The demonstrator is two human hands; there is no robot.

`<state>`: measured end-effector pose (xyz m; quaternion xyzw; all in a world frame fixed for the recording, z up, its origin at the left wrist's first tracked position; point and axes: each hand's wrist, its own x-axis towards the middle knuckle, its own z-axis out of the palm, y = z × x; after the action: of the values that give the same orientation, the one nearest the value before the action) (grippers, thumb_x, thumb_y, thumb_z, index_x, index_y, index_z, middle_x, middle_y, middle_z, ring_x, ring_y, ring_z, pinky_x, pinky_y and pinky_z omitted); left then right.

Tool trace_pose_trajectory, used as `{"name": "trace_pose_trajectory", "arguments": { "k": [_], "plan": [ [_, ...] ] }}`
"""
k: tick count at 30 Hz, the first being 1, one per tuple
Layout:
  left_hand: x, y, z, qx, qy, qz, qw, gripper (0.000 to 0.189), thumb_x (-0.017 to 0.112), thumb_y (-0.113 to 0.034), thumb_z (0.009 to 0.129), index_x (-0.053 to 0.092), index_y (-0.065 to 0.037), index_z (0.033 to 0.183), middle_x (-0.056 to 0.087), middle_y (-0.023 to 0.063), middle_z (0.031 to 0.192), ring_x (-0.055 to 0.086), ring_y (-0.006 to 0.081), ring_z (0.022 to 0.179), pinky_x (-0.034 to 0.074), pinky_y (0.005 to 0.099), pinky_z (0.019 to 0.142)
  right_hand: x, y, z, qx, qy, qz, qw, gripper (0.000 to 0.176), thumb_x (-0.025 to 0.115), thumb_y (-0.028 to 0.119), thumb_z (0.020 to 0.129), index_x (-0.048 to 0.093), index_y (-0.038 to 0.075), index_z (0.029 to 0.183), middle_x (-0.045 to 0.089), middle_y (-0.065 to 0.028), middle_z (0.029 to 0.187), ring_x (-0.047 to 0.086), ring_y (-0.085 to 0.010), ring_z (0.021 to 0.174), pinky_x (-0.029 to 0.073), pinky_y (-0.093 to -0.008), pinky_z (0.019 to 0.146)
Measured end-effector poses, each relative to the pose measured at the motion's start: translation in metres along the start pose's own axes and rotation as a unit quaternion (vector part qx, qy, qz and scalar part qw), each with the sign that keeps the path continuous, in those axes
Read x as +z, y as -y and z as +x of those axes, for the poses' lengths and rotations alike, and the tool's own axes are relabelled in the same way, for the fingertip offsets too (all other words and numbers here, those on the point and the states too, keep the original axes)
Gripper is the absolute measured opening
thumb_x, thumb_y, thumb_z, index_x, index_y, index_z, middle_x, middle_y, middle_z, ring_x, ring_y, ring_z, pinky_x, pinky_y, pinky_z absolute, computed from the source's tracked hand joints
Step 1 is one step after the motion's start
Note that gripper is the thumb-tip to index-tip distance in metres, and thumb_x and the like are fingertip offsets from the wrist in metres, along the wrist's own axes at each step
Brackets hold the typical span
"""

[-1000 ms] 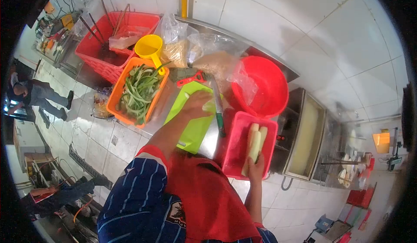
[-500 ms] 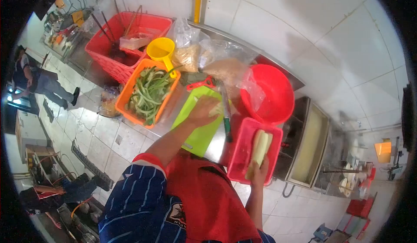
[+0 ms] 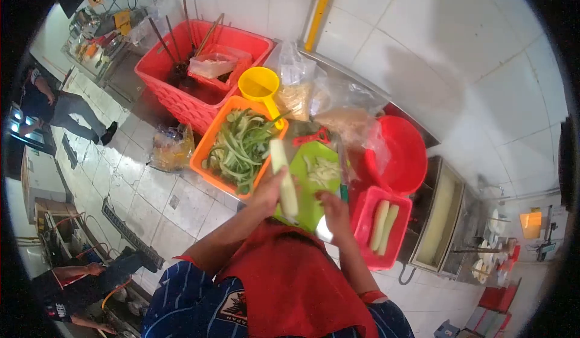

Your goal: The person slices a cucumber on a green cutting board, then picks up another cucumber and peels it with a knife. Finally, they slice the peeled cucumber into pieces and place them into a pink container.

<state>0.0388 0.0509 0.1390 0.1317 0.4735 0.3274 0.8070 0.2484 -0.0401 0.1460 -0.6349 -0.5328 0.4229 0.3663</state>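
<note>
My left hand (image 3: pixel 272 194) is closed around a long, pale, peeled cucumber (image 3: pixel 283 178), held over the left side of the green cutting board (image 3: pixel 309 208). Pale cut pieces (image 3: pixel 322 170) lie in a small heap on the board. My right hand (image 3: pixel 334 212) is over the board's near right edge, its fingers blurred and partly curled. Close to those fingers is the green handle of a knife (image 3: pixel 344 191), whose blade lies along the board's right side. Two more peeled cucumbers (image 3: pixel 383 226) lie in the pink tray (image 3: pixel 361 241) to the right.
An orange basket (image 3: pixel 202 167) of green peelings stands left of the board, with a yellow dipper (image 3: pixel 258 84) behind it. Farther back are a red crate (image 3: pixel 175 105) and plastic bags. A red basin (image 3: pixel 405 156) sits at right, beside a metal fryer (image 3: pixel 438 217). Other people are at left.
My right hand has moved from the pink tray to the board's edge. The cucumber it held is now in my left hand, which has left the cut pieces. The view has shifted.
</note>
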Motion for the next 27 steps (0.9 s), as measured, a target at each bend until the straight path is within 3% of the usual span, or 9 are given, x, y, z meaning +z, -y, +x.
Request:
{"name": "trace_pose_trajectory", "arguments": {
  "k": [1, 3, 7, 13, 14, 16, 17, 20, 27],
  "plan": [
    [-0.013, -0.020, -0.008, 0.029, 0.009, -0.013, 0.999, 0.044, 0.053, -0.041, 0.100, 0.046, -0.007, 0.127, 0.064, 0.0107, 0.100, 0.066, 0.0241, 0.077, 0.057, 0.0399, 0.067, 0.005, -0.032, 0.013, 0.010, -0.104, 0.051, 0.993, 0.027, 0.055, 0.011, 0.098, 0.061, -0.001, 0.121, 0.069, -0.0169, 0.107, 0.067, -0.0272, 0.097, 0.052, -0.0375, 0.087],
    [-0.034, -0.063, -0.032, 0.065, 0.047, -0.038, 0.996, 0.040, 0.053, -0.043, 0.100, 0.043, -0.011, 0.122, 0.059, 0.0072, 0.095, 0.062, 0.0214, 0.074, 0.056, 0.0400, 0.062, -0.009, -0.054, 0.032, -0.061, -0.163, -0.260, 0.950, 0.034, 0.056, 0.007, 0.093, 0.056, -0.001, 0.126, 0.065, -0.0239, 0.111, 0.063, -0.0395, 0.104, 0.050, -0.0445, 0.092],
    [-0.068, -0.117, -0.051, 0.046, 0.023, -0.048, 0.998, 0.041, 0.048, -0.047, 0.101, 0.053, -0.010, 0.118, 0.060, 0.0030, 0.090, 0.061, 0.0173, 0.076, 0.054, 0.0365, 0.064, -0.008, -0.156, 0.043, -0.001, -0.199, -0.355, 0.913, 0.046, 0.055, 0.003, 0.086, 0.050, 0.000, 0.132, 0.058, -0.0303, 0.118, 0.054, -0.0496, 0.112, 0.045, -0.0501, 0.098],
    [-0.109, -0.149, -0.024, -0.001, 0.143, -0.166, 0.976, 0.042, 0.051, -0.048, 0.100, 0.055, -0.010, 0.117, 0.061, 0.0048, 0.096, 0.063, 0.0181, 0.085, 0.056, 0.0350, 0.071, -0.007, -0.163, 0.022, -0.020, -0.228, -0.266, 0.936, 0.045, 0.053, 0.004, 0.081, 0.049, -0.003, 0.126, 0.059, -0.0246, 0.108, 0.058, -0.0380, 0.103, 0.045, -0.0470, 0.094],
    [-0.120, -0.148, -0.014, 0.006, 0.223, -0.169, 0.960, 0.041, 0.051, -0.047, 0.100, 0.056, -0.010, 0.117, 0.061, 0.0049, 0.096, 0.063, 0.0184, 0.087, 0.057, 0.0342, 0.073, -0.005, -0.159, 0.010, 0.030, -0.244, -0.240, 0.939, 0.034, 0.052, 0.007, 0.083, 0.049, -0.001, 0.117, 0.058, -0.0193, 0.098, 0.058, -0.0327, 0.091, 0.046, -0.0430, 0.082],
    [-0.113, -0.158, -0.017, -0.026, 0.193, -0.203, 0.960, 0.038, 0.054, -0.045, 0.099, 0.056, -0.010, 0.115, 0.061, 0.0054, 0.095, 0.063, 0.0187, 0.085, 0.056, 0.0330, 0.073, 0.001, -0.140, -0.014, 0.130, -0.277, -0.186, 0.934, 0.013, 0.050, 0.013, 0.088, 0.049, 0.004, 0.098, 0.056, -0.0088, 0.079, 0.058, -0.0222, 0.066, 0.049, -0.0349, 0.057],
    [-0.109, -0.161, -0.016, -0.033, 0.178, -0.243, 0.953, 0.037, 0.055, -0.044, 0.099, 0.056, -0.010, 0.115, 0.061, 0.0058, 0.095, 0.063, 0.0189, 0.084, 0.056, 0.0331, 0.072, 0.008, -0.127, -0.027, 0.256, -0.293, 0.010, 0.921, 0.017, 0.047, 0.025, 0.098, 0.047, 0.009, 0.091, 0.052, -0.0018, 0.068, 0.049, -0.0119, 0.049, 0.039, -0.0269, 0.040],
    [-0.112, -0.168, -0.006, -0.036, 0.213, -0.269, 0.938, 0.035, 0.056, -0.042, 0.099, 0.056, -0.010, 0.115, 0.061, 0.0070, 0.093, 0.063, 0.0200, 0.081, 0.057, 0.0343, 0.072, 0.053, -0.004, -0.042, 0.251, -0.341, 0.160, 0.892, 0.031, 0.039, 0.039, 0.105, 0.047, 0.013, 0.091, 0.047, 0.0006, 0.062, 0.043, -0.0089, 0.042, 0.035, -0.0245, 0.036],
    [-0.105, -0.177, 0.012, -0.073, 0.231, -0.231, 0.942, 0.040, 0.053, -0.043, 0.100, 0.055, -0.007, 0.115, 0.062, 0.0079, 0.094, 0.063, 0.0214, 0.081, 0.056, 0.0352, 0.070, 0.116, 0.122, -0.029, 0.109, -0.222, 0.021, 0.969, 0.040, 0.042, 0.039, 0.105, 0.055, 0.006, 0.086, 0.051, -0.0018, 0.060, 0.050, -0.0097, 0.050, 0.038, -0.0256, 0.045]
  ]
}}
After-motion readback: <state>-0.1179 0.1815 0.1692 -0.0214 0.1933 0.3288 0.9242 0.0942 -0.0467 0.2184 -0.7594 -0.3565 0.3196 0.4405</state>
